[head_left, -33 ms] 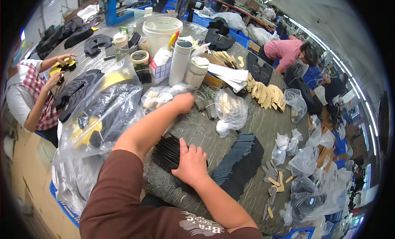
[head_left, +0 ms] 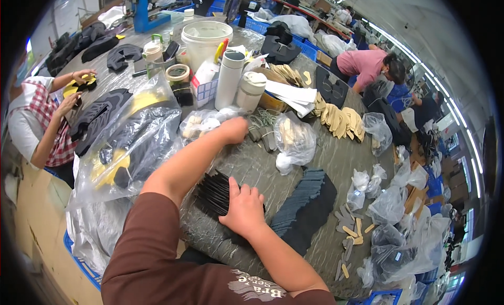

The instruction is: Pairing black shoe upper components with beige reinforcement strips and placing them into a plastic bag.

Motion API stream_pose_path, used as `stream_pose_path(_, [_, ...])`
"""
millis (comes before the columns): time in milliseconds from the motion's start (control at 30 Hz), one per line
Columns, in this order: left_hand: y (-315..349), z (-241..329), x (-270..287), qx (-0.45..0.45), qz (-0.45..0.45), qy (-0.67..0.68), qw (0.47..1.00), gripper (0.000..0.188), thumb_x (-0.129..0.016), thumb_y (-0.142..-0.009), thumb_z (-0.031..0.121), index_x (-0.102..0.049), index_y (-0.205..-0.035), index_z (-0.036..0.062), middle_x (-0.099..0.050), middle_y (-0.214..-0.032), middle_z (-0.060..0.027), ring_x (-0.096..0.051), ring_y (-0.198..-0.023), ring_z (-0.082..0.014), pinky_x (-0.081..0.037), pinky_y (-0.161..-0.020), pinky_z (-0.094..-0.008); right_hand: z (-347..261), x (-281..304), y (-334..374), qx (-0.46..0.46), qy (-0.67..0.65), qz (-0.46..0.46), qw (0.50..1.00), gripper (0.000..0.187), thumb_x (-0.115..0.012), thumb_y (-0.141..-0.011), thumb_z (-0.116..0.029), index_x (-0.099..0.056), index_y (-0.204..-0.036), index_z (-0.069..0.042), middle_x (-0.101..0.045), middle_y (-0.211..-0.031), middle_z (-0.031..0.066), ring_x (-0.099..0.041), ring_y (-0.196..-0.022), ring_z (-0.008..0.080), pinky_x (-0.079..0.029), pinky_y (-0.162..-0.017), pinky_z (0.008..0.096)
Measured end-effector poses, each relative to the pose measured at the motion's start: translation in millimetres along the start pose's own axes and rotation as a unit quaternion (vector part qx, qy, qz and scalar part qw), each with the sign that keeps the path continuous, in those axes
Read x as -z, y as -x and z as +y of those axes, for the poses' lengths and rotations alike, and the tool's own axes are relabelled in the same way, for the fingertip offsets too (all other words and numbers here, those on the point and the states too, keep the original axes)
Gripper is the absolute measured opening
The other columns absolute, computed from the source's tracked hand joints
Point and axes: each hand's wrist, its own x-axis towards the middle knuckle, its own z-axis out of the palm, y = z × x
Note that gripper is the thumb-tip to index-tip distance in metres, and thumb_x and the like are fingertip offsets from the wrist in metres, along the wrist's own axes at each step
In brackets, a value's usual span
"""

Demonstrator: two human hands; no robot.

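Grey tabletop (head_left: 278, 185) bears black strips (head_left: 211, 193) under and left of the spread right grip (head_left: 244, 209); state unclear for the left grip (head_left: 234, 130).

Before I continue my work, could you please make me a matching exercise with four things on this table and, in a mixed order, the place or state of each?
1. fanned stack of thin black strips
2. overlapping row of dark blue-grey pieces
3. wide white plastic bucket
4. tall white cylindrical bottle

A. open at the top
B. to the right of the right hand
C. upright, in front of the bucket
D. partly under the right hand

Pairs: 1-D; 2-B; 3-A; 4-C
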Motion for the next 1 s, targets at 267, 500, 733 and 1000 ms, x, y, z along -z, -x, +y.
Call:
stream_pose_path(267, [102,2,60,-0.044,-0.044,0.320,0.945,0.009,-0.062,-0.082,0.010,-0.063,-0.085,0.0025,-0.065,-0.078,-0.0057,-0.059,-0.075,-0.0137,-0.047,-0.070,-0.0298,2,6,10,0.079,-0.014,-0.007,0.997,0.084,-0.082,-0.055,-0.028,-0.046,-0.129,-0.010,-0.052,-0.104,0.0176,-0.050,-0.101,0.0344,-0.039,-0.087,0.0455])
stream_pose_path(500, [156,2,29,-0.068,-0.179,0.460,0.867,0.010,-0.068,-0.079,0.005,-0.063,-0.088,0.0042,-0.062,-0.077,0.0015,-0.055,-0.071,-0.0052,-0.045,-0.065,-0.0230,3,4,13,0.124,-0.036,0.029,0.991,0.082,-0.084,-0.055,-0.024,-0.048,-0.128,-0.014,-0.027,-0.141,0.0301,-0.045,-0.115,0.0375,-0.035,-0.097,0.0462])
stream_pose_path(733, [156,14,23,-0.118,-0.194,0.548,0.805,0.008,-0.065,-0.083,0.003,-0.061,-0.090,0.0028,-0.063,-0.080,0.0004,-0.058,-0.071,-0.0062,-0.047,-0.065,-0.0217,6,8,5,0.112,-0.039,-0.058,0.991,0.081,-0.083,-0.051,-0.026,-0.049,-0.123,-0.013,-0.048,-0.125,0.0163,-0.047,-0.113,0.0327,-0.036,-0.096,0.0451])
stream_pose_path(1000, [163,-22,23,-0.013,-0.198,0.535,0.821,0.017,-0.063,-0.089,0.022,-0.062,-0.087,0.0049,-0.054,-0.070,0.0032,-0.047,-0.060,-0.0068,-0.039,-0.055,-0.0213,39,13,6,0.203,-0.166,0.012,0.965,0.078,-0.081,-0.053,-0.017,-0.046,-0.122,-0.011,-0.055,-0.114,0.0144,-0.052,-0.108,0.0318,-0.041,-0.094,0.0397])
